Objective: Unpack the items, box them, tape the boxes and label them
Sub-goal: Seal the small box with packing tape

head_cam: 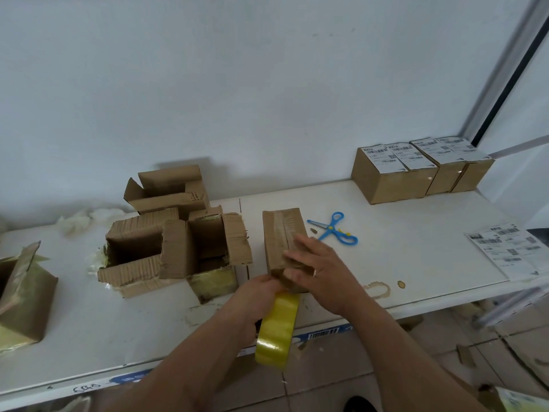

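Left hand (261, 292) is gripping the yellow tape roll (277, 330) at the counter (416, 263) edge, while the right hand (315, 263) is pressing flat, fingers straight, on the closed small box (280, 233) mid-counter. Blue scissors (335, 228) are lying just beside it.
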